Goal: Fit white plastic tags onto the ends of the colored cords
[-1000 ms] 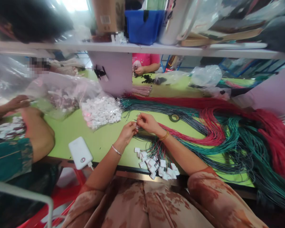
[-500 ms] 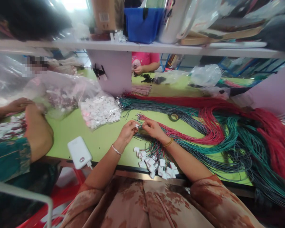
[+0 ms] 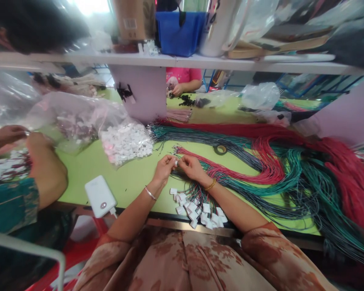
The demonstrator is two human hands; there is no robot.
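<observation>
Your left hand (image 3: 164, 169) pinched a small white connector (image 3: 176, 163); right hand (image 3: 191, 166) fingertips pressed together, contents unclear. Connector looked light, stiff; sides seemed the best hold.

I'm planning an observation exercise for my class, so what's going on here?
At a green table, someone's left hand pinches a small white piece, with the right hand close beside it. Red wires and green wires stretch off to the right. White pieces on wires lie at the near edge, and a clear bag of white pieces sits to the left.
</observation>
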